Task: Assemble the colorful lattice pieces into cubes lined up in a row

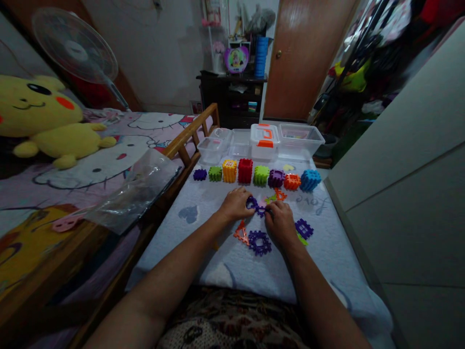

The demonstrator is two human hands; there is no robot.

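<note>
My left hand is closed on a purple interlocking building tile with a hole in its middle. Fingers of my right hand pinch another purple piece, which meets the first one between my hands. Just below them, an orange triangular tile and a purple square tile lie flat on the cloth. Right of my right hand are a purple window-like tile and a partly covered green piece. Beyond my hands lie an orange triangle and a green piece.
Stacks of tiles sorted by colour, among them a red stack and a blue stack, form a row across the table. Behind them stand clear plastic boxes. A wooden bed rail borders the left, a pale cabinet the right.
</note>
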